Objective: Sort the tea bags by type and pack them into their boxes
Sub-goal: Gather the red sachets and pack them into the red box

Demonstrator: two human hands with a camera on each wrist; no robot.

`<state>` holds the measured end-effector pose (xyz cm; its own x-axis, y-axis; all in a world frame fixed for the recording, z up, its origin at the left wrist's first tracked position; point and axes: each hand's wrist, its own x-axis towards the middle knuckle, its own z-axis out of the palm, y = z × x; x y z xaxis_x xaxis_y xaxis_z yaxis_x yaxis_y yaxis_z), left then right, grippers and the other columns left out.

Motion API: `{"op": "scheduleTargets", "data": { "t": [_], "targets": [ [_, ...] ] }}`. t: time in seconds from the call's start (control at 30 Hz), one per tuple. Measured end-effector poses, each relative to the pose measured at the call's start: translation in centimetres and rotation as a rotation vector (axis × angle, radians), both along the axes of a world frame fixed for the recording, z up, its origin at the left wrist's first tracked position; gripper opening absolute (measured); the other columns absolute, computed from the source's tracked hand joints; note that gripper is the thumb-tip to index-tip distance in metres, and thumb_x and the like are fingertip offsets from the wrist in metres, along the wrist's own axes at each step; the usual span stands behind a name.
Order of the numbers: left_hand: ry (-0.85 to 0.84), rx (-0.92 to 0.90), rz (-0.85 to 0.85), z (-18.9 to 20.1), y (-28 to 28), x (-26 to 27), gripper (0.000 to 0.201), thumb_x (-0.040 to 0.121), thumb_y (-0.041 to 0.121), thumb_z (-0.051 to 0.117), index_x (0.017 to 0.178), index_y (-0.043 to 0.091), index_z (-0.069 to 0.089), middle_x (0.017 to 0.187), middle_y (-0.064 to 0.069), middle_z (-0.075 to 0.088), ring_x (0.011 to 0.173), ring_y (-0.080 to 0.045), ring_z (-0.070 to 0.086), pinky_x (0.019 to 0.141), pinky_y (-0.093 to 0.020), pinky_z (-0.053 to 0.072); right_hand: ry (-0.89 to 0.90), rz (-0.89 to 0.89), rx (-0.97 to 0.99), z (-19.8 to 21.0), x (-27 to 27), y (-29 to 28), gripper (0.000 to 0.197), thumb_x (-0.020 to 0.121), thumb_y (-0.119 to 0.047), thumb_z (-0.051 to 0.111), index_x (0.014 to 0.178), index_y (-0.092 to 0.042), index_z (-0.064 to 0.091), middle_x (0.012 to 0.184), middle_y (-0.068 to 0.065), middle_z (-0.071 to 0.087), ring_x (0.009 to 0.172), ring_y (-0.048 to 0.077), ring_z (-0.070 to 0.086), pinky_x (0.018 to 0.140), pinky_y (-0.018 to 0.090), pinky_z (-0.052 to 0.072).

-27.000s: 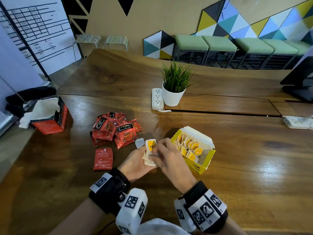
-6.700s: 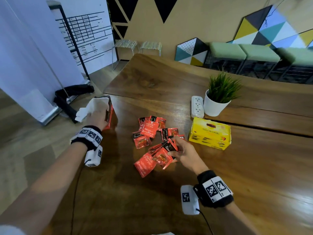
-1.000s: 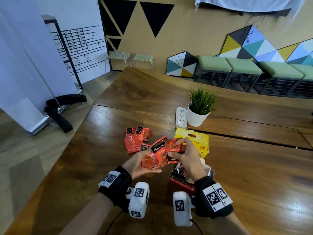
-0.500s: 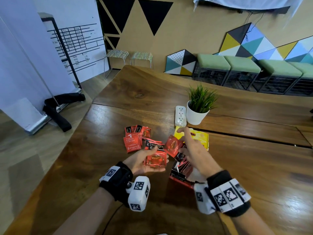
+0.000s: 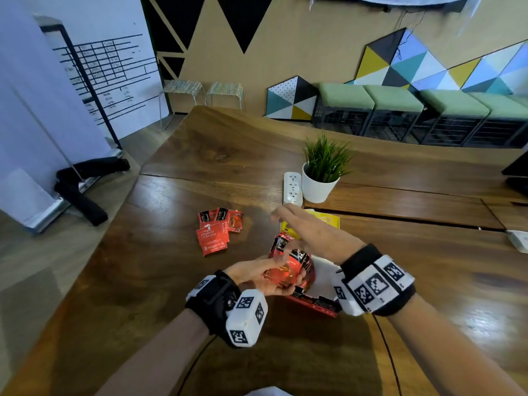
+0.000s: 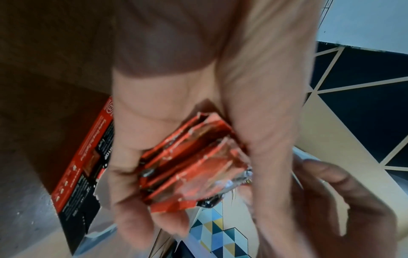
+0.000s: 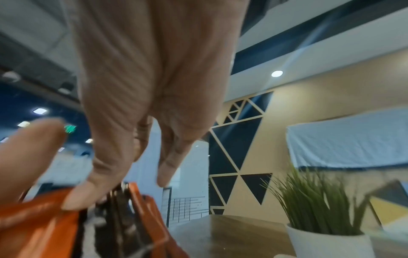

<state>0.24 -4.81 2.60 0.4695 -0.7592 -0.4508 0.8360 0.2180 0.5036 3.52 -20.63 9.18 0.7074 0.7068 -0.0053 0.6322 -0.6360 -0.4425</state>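
My left hand grips a stack of red tea sachets just above the open red box. The left wrist view shows the stack edge-on between thumb and fingers, with the red box below. My right hand hovers over the stack with straight fingers and holds nothing. In the right wrist view one of its fingertips touches the top edges of the sachets. The shut yellow box lies mostly hidden behind that hand. A few red sachets remain loose on the table.
A potted plant and a white power strip stand just behind the yellow box. The wooden table ends at the left, with floor beyond. Another power strip lies at the right edge.
My right hand no longer pinches a red sachet; its fingers have straightened over the stack. My left hand has carried the stack right, over the red box.
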Motion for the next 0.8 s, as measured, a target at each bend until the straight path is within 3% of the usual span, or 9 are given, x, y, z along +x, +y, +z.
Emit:
{"op": "scheduleTargets", "data": {
  "t": [0.13,0.27,0.3,0.37,0.43,0.5,0.63,0.67,0.8],
  "targets": [
    [-0.115,0.157,0.048,-0.1,-0.3,0.5,0.005,0.083,0.004,0.058,0.086,0.006,0.061,0.082,-0.008,0.061,0.084,-0.019,0.055,0.074,-0.033,0.051,0.234,-0.098,-0.052,-0.2,-1.1,-1.1,0.09,0.079,-0.027,0.072,0.145,-0.021,0.011,0.149,0.009,0.027,0.135,0.022,0.028,0.11,0.034,0.026],
    [-0.27,0.229,0.003,0.3,-1.4,1.0,0.022,0.086,-0.009,0.049,0.073,0.008,0.049,0.074,-0.004,0.054,0.081,-0.015,0.051,0.07,-0.028,0.056,0.276,-0.117,-0.098,-1.3,-2.1,-1.5,0.088,0.081,-0.024,0.07,0.146,-0.022,0.011,0.148,0.008,0.028,0.136,0.022,0.029,0.111,0.036,0.028],
    [-0.347,0.277,-0.028,0.5,-1.6,1.0,0.019,0.086,-0.009,0.049,0.078,0.008,0.052,0.077,-0.003,0.056,0.082,-0.013,0.053,0.072,-0.026,0.056,0.298,-0.119,-0.073,-0.9,-1.9,-1.8,0.083,0.084,-0.025,0.067,0.146,-0.021,0.012,0.149,0.008,0.03,0.136,0.021,0.029,0.11,0.034,0.028],
    [-0.527,0.428,-0.09,0.6,-2.0,0.9,0.038,0.085,-0.011,0.05,0.116,0.011,0.048,0.097,-0.005,0.057,0.092,-0.013,0.055,0.08,-0.026,0.053,0.344,-0.154,-0.018,0.0,-1.4,-3.0,0.074,0.087,-0.027,0.063,0.145,-0.021,0.018,0.145,0.008,0.039,0.134,0.02,0.036,0.108,0.032,0.032],
    [-0.688,0.594,-0.159,0.6,-2.5,1.0,0.085,0.082,-0.003,0.058,0.147,0.022,0.01,0.125,-0.008,0.053,0.108,-0.02,0.056,0.095,-0.035,0.048,0.292,-0.171,-0.004,0.4,-0.7,-4.2,0.06,0.086,-0.026,0.063,0.139,-0.023,0.034,0.131,0.006,0.054,0.122,0.017,0.048,0.1,0.031,0.041],
    [-0.838,0.731,-0.211,0.8,-3.2,1.2,0.104,0.083,0.009,0.062,0.146,0.032,-0.018,0.137,-0.002,0.046,0.112,-0.023,0.059,0.102,-0.035,0.043,0.17,-0.151,-0.026,0.1,-0.4,-4.9,0.043,0.083,-0.019,0.068,0.123,-0.025,0.054,0.115,0.0,0.062,0.105,0.011,0.052,0.086,0.029,0.045],
    [-0.942,0.749,-0.207,1.1,-4.6,1.2,0.103,0.09,0.011,0.056,0.138,0.029,-0.034,0.118,0.003,0.058,0.072,0.004,0.062,0.069,-0.01,0.049,0.008,-0.13,-0.069,-0.7,-0.8,-5.6,0.026,0.082,-0.013,0.066,0.104,-0.028,0.064,0.102,-0.008,0.062,0.093,0.012,0.056,0.075,0.039,0.051],
    [-0.959,0.77,-0.202,1.3,-4.8,1.0,0.103,0.09,0.013,0.056,0.138,0.029,-0.033,0.123,0.003,0.056,0.074,0.006,0.062,0.07,-0.007,0.047,-0.026,-0.135,-0.087,-0.8,-1.0,-5.7,0.025,0.084,-0.014,0.064,0.104,-0.029,0.064,0.103,-0.009,0.061,0.093,0.013,0.058,0.073,0.039,0.052],
    [-1.003,0.795,-0.217,1.1,-4.9,0.9,0.119,0.081,0.024,0.071,0.14,0.031,-0.031,0.15,-0.005,0.032,0.13,-0.02,0.043,0.108,-0.029,0.03,-0.141,-0.16,-0.143,-1.4,-2.2,-6.6,0.025,0.088,-0.015,0.06,0.11,-0.027,0.063,0.108,-0.007,0.061,0.094,0.015,0.06,0.07,0.035,0.053]
  ]
}}
